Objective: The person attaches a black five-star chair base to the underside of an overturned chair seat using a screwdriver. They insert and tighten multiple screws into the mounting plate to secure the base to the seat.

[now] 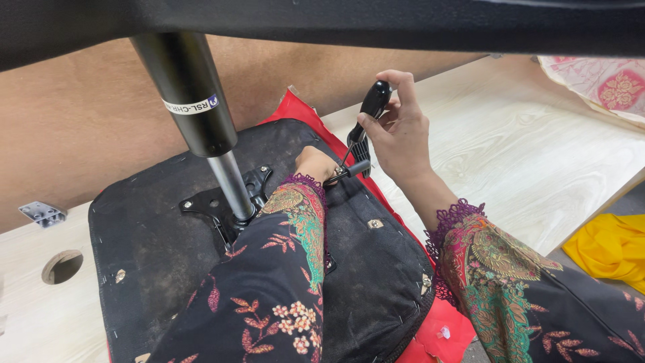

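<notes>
An upturned chair seat (154,242) with black fabric underside lies on a pale wooden table. A black metal plate (208,202) is bolted to it, and a gas cylinder (195,101) rises from the plate. My right hand (400,131) grips the black handle of a screwdriver (366,114), its tip pointing down at the seat's far edge. My left hand (316,165) rests on the seat at that tip, steadying a short black lever (353,169); its fingers are mostly hidden.
A round hole (62,266) and a small metal bracket (41,213) are on the table (537,154) at left. Red seat cover (440,329) shows under the seat. Yellow cloth (611,249) lies at right, patterned fabric (605,84) at top right. A dark chair part overhangs the top.
</notes>
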